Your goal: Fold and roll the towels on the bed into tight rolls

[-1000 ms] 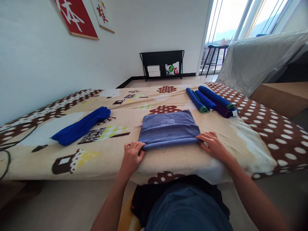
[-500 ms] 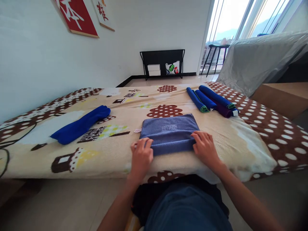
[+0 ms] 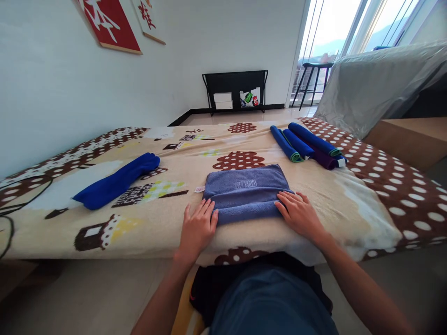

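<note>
White wall [image 3: 45, 102], patterned blanket [image 3: 157, 237], work near the edge

Daylight room. On our left, a red hanging scroll [image 3: 108, 25] high on the wall; below it the blanket spreads broad and fairly flat, which we think gives soft cloth an even bed.

Next, a bunched blue cloth [image 3: 117, 181], lying aslant and well apart from the towel [image 3: 246, 197], perhaps so the two don't tangle.

Our left hand [image 3: 198, 228] rests on the towel's near left corner, fingers extended, slightly spread, nothing pinched that we can see. Whether the thumb is tucked under, we cannot tell.

The towel lies between our hands, close to the blanket's near edge, likely for easy reach. Its near strip is turned over; flat fold or roll, we can't say. Lettering faces up beyond it. Far behind, a black rack [image 3: 235, 79].

Our right hand [image 3: 300, 216] lies across the opposite end, fingers long and loose. A hand at each end seems to keep that strip level.

Further right, rolled towels [image 3: 299, 144] sit side by side, presumably grouped to stay together. Rightmost, a brown box [image 3: 408, 137].
</note>
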Motion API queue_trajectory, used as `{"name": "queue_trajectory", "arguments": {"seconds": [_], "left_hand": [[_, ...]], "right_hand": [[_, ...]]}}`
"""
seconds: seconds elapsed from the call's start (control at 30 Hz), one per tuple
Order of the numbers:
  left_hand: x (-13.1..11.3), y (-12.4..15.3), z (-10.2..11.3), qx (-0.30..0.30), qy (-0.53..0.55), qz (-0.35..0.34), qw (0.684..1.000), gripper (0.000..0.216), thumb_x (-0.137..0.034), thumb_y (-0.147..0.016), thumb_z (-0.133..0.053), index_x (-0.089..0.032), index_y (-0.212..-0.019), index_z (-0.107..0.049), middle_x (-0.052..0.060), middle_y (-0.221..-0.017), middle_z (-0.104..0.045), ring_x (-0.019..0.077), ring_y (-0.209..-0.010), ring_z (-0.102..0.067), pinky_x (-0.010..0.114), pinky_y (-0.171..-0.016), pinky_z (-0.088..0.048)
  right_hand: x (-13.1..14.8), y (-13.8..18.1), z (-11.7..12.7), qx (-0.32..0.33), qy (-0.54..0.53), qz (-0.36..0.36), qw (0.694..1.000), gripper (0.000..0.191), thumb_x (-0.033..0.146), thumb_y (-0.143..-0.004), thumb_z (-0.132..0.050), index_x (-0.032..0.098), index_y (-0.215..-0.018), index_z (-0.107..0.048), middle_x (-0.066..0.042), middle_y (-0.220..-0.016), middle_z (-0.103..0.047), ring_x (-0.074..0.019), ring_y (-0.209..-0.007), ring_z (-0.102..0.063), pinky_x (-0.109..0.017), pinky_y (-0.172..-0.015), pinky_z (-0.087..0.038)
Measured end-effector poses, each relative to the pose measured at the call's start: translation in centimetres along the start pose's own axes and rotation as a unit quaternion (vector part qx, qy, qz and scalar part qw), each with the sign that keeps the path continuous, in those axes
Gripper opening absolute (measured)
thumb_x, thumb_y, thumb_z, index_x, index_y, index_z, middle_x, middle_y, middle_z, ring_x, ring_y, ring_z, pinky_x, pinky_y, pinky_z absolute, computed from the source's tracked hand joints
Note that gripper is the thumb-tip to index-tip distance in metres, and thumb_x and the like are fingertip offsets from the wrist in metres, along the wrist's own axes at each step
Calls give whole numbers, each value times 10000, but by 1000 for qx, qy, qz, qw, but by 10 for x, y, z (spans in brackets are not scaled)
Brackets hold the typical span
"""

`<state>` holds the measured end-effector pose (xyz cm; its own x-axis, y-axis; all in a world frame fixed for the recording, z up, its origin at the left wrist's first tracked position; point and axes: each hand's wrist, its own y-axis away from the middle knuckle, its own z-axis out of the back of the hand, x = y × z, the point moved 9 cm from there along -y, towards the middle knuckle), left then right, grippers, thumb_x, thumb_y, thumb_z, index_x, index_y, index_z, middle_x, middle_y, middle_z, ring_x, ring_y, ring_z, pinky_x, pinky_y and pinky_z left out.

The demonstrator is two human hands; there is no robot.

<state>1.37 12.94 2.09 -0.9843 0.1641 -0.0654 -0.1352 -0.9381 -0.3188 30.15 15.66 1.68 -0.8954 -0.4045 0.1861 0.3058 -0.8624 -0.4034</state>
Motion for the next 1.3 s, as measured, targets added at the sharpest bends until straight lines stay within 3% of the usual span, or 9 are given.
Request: {"name": "queue_trajectory", "arguments": {"seconds": [0.17, 0.23, 0.3, 0.4, 0.53, 0.7, 0.87, 1.03, 1.3], "left_hand": [[-67, -24, -10, 37, 45, -64, 996, 488, -299, -1035, -272, -161, -1403, -562, 111, -1482, -532, 229, -1416, -459, 480, -1188, -320], [-81, -33, -18, 64, 68, -83, 992, 495, -341, -1040, -278, -191, -1448, -514, 83, -1532, -473, 214, -1440, -425, 453, -1168, -363], [-66, -37, -24, 75, 66, -51, 994, 509, -410, -1036, -298, -213, -1461, -499, 74, -1555, -439, 231, -1457, -398, 489, -1175, -348], [-13, -28, -23, 65, 50, 38, 996, 540, -485, -1024, -316, -225, -1459, -502, 84, -1559, -433, 270, -1464, -382, 546, -1177, -319], [34, -20, -12, 55, 28, 72, 995, 509, -486, -1014, -341, -241, -1405, -557, 91, -1546, -458, 294, -1466, -374, 589, -1190, -254], [48, -82, -2, 36, 25, 76, 996, 428, -407, -991, -423, -180, -1296, -620, 133, -1429, -584, 268, -1356, -503, 422, -1151, -346], [75, -146, -32, 83, 26, 129, 988, 355, -426, -934, -530, -134, -1097, -650, 195, -1158, -692, 302, -1103, -639, 373, -919, -479], [91, -164, -56, 100, 46, 126, 986, 284, -434, -943, -523, -173, -970, -630, 145, -1013, -720, 260, -954, -657, 325, -813, -454], [94, -176, -57, 31, 78, 101, 991, 172, -351, -964, -480, -206, -931, -566, 53, -898, -675, 185, -813, -605, 271, -714, -403]], "right_hand": [[68, -23, -15, 43, -48, 97, 993, 475, 422, -1062, -302, 220, -1389, -581, -64, -1467, -540, -209, -1387, -481, -433, -1152, -346], [71, -32, -27, 75, -58, 101, 990, 497, 455, -1058, -308, 218, -1421, -550, -63, -1497, -503, -206, -1407, -458, -431, -1146, -367], [48, -37, -32, 82, -54, 61, 993, 503, 465, -1053, -319, 211, -1416, -557, -66, -1491, -510, -216, -1425, -434, -445, -1160, -356], [-7, -35, -26, 80, -58, -2, 995, 482, 449, -1054, -310, 233, -1379, -595, -51, -1444, -563, -231, -1425, -434, -464, -1164, -353], [-54, -39, -14, 101, -66, -53, 991, 467, 444, -1050, -308, 248, -1270, -670, -59, -1304, -674, -247, -1280, -586, -398, -1058, -446], [-74, -91, -17, 100, -17, -135, 986, 385, 384, -1008, -424, 204, -1258, -655, -97, -1225, -703, -242, -1157, -644, -331, -979, -458], [-102, -133, -41, 120, 27, -221, 967, 475, 444, -980, -456, 94, -1258, -615, -224, -1231, -663, -317, -1143, -639, -397, -915, -480], [-111, -145, -57, 148, 44, -200, 967, 438, 436, -996, -439, 107, -1201, -640, -225, -1215, -667, -309, -1142, -635, -380, -925, -462], [-116, -150, -61, 114, 70, -184, 974, 461, 463, -1033, -315, 159, -1272, -567, -207, -1188, -670, -323, -1124, -634, -413, -909, -453]]}}
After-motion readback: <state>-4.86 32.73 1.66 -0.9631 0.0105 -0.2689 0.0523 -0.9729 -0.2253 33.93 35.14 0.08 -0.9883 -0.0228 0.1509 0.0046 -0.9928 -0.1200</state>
